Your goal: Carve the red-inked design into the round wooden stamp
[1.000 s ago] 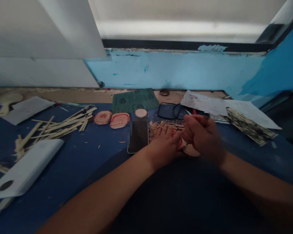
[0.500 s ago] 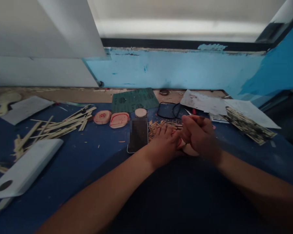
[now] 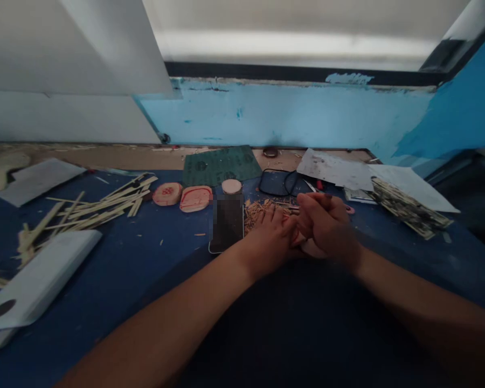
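Note:
My left hand (image 3: 269,237) lies across a pale piece of wood (image 3: 313,248) with red marks, holding it against the table; its fingers reach over a heap of wood shavings (image 3: 254,212). My right hand (image 3: 327,223) is closed in a fist just above the same piece, touching or nearly touching the left fingers. From the top of this fist pokes the dark handle end of a carving tool (image 3: 327,198); its blade is hidden by the hand. Left of the shavings lies a phone (image 3: 227,223) with a dark screen.
Two red-marked wooden pieces (image 3: 196,199) and a small round disc (image 3: 231,186) lie behind the phone. Wooden sticks (image 3: 101,207) and a white power strip (image 3: 44,277) are at left. Green sandpaper (image 3: 222,166), a black cord loop (image 3: 275,183) and papers (image 3: 339,170) lie at the back.
My right fist has shifted slightly down and left toward the left hand, and the thin tip seen below it is now hidden. The left hand stays on the wood.

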A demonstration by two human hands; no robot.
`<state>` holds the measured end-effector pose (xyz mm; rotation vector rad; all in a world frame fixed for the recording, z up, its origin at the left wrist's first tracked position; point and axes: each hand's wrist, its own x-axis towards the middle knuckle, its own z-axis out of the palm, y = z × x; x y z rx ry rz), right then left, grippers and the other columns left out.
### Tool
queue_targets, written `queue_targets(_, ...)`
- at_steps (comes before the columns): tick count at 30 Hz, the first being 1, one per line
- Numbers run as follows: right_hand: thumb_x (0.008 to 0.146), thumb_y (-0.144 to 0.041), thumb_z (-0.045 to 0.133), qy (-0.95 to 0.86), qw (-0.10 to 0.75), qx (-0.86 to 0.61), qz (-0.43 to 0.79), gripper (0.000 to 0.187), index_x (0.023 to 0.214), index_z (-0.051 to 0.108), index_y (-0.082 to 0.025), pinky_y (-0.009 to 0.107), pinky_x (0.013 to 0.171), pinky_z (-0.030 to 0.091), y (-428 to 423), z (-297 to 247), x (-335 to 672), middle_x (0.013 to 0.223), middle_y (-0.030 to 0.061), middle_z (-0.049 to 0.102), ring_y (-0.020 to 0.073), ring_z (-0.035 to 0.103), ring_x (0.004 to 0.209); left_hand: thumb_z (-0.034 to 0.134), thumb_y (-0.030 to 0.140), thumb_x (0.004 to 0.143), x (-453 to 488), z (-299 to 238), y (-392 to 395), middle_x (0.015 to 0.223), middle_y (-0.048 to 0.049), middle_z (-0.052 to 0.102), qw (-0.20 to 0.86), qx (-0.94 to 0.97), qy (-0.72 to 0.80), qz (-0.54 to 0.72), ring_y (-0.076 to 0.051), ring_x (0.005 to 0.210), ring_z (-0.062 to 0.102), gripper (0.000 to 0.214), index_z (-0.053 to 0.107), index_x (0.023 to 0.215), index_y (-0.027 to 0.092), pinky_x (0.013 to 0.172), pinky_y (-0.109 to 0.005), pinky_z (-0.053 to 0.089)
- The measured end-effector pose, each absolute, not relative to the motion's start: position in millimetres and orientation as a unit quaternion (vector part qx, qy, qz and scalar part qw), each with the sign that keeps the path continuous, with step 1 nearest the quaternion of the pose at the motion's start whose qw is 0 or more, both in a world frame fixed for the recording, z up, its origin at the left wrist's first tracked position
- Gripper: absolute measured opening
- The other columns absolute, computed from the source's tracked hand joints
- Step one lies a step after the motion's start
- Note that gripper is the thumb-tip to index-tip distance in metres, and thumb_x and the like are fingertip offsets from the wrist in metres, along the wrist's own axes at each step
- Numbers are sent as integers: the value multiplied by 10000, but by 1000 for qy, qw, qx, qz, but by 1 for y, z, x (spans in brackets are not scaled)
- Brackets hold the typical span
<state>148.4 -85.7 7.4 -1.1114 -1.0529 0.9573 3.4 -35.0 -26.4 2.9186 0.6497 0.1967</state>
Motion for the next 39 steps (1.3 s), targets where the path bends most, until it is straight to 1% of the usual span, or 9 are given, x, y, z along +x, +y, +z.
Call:
queue_targets(4,972,-508,678,-502,632,-503,309,558,586,379,-239,298,427,193,-77,21,179,466,-75,273,93,226,406,600,633,985,5,-18,-37,1589,-242,466,106,963,247,14,-419,1554,352,774,403,1552,144,1238,-634,320)
queue_targets(6,1005,-462,623,-590,513,-591,198,542,570,402,-227,307,482,236,-72,23,202,497,-43,342,109,305,458,614,621,982,6,-16,-37,1609,-248,440,107,963,248,9,-419,1565,330,788,386,1562,138,1243,-627,311)
queue_targets(9,937,-336,673,-667,276,-688,74,426,599,440,-222,317,529,229,-67,20,236,499,-35,394,127,341,487,629,615,976,6,-15,-36,1604,-261,442,104,964,246,13,-420,1562,339,783,409,1541,119,1255,-596,301)
queue_targets(12,915,-331,683,-717,118,-679,104,306,681,522,-217,313,549,264,-65,11,256,574,-16,522,142,433,516,585,623,998,6,-15,-37,1603,-269,443,108,964,243,8,-416,1579,308,779,401,1545,99,1277,-587,262)
queue_targets(14,929,-376,675,-740,78,-654,133,281,725,570,-213,312,560,283,-65,7,262,635,3,580,155,477,549,564,627,1007,7,-15,-37,1621,-272,418,113,963,244,-4,-414,1599,261,798,366,1569,96,1288,-598,229)
queue_targets(19,910,-341,681,-770,91,-619,123,239,732,592,-209,305,611,344,-63,6,261,744,45,624,178,532,649,585,642,988,7,-10,-36,1639,-283,370,124,957,260,-22,-427,1599,253,823,377,1571,101,1297,-579,219)
queue_targets(25,901,-306,682,-758,123,-629,116,149,812,616,-206,304,606,347,-66,7,254,740,36,659,168,545,618,645,611,967,7,-8,-36,1615,-268,404,137,955,262,-11,-416,1573,318,778,425,1534,127,1283,-570,265)
queue_targets(32,958,-311,625,-769,81,-631,59,159,1012,686,-175,336,734,450,-64,-2,254,960,131,729,271,677,889,639,616,967,6,-11,-35,1630,-258,398,137,956,259,0,-423,1585,291,738,451,1501,142,1287,-588,259)
queue_targets(39,933,-283,622,-769,66,-633,50,130,987,658,-171,323,678,412,-65,-1,246,898,108,708,243,649,801,639,614,969,5,-15,-33,1607,-234,427,153,956,249,5,-420,1598,252,809,372,1567,140,1297,-606,222)
